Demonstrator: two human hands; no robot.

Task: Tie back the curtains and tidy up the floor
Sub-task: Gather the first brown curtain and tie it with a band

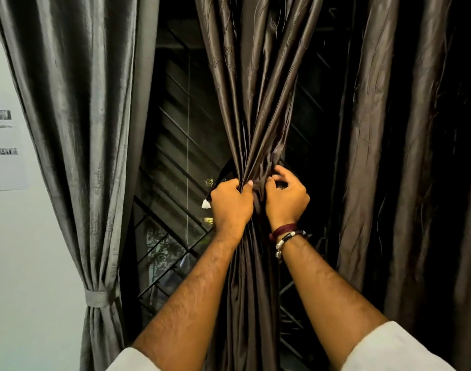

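Observation:
A dark brown satin curtain [251,84] hangs in the middle, bunched into a narrow waist. My left hand [230,206] is closed around the left side of that bunch. A dark tie-back strap [220,174] with a small white tag loops out just left of it. My right hand [286,198] pinches fabric or strap on the right side of the bunch, fingers curled. The floor is out of view.
On the left hangs a grey curtain [76,108], held by a grey tie-back [96,298]. Another brown curtain [405,156] hangs loose at the right. A window with a black diagonal grille [175,156] shows behind. Paper notices [4,145] are stuck on the white left wall.

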